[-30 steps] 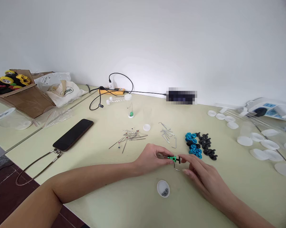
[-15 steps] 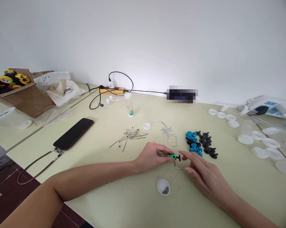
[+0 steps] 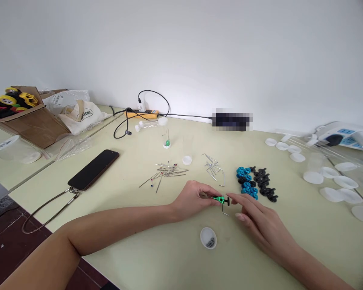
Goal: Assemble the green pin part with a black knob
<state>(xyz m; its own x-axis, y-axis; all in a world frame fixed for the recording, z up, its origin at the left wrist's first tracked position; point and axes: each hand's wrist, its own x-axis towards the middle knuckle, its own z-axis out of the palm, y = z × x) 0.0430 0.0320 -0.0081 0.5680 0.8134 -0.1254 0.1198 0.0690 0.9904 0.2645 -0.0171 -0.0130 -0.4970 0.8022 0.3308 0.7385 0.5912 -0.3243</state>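
My left hand (image 3: 199, 196) is closed, pinching a small green fitting (image 3: 220, 199) with thumb and fingers. A black thumb screw (image 3: 227, 201) sticks out of its right end, and a bent metal rod (image 3: 223, 210) like a hex key passes down through it. Thin wire or needle shows between my left fingers. Just right of the thumb screw is my right hand (image 3: 261, 221), fingers stretched and apart, holding nothing; I cannot tell if the index fingertip touches the screw. Below lies a white cap (image 3: 206, 234) holding small metal screws (image 3: 211, 243).
Beyond my hands lie thin metal needles (image 3: 166, 172), L-shaped rods (image 3: 212, 166), blue knobs (image 3: 244, 173) and black thumb screws (image 3: 261, 179). A similar green fitting (image 3: 167, 143) stands in a white cap. White lids (image 3: 345, 182) sit right; a phone (image 3: 93, 170) and cardboard box (image 3: 33, 125) are left.
Hardly anything differs. My left hand keeps its pinch on the green fitting, and my right fingers stay beside the black thumb screw. The view has shifted very slightly.
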